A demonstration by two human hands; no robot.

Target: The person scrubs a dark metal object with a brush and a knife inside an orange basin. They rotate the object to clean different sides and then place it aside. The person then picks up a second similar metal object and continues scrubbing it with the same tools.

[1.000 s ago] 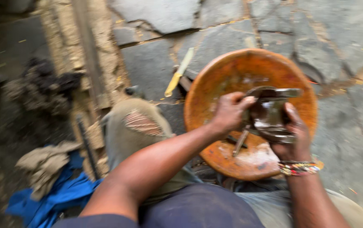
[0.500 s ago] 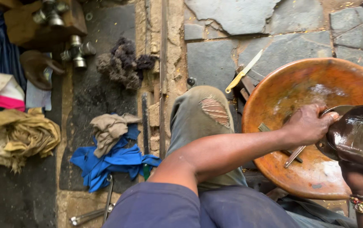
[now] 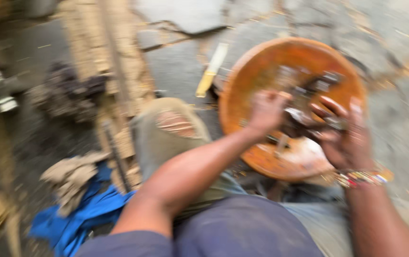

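The dark metal part [image 3: 309, 119] sits over the middle of the round orange basin [image 3: 261, 66], right of centre in the frame. Half a second ago that part was at the far right edge and the view reached further left; now the camera has swung back, so both hands are centred, just badly blurred. The right hand [image 3: 347, 138] cups the part, fingers curled round it. The left hand [image 3: 267, 110] is closed at its left side, maybe on a thin tool; can't tell through the blur. The basin's far rim sits near a yellow-handled knife [image 3: 211, 71] on the stone floor [image 3: 404, 38]. Open stone lies upper right; a blue cloth [image 3: 78, 216] crowds lower left.
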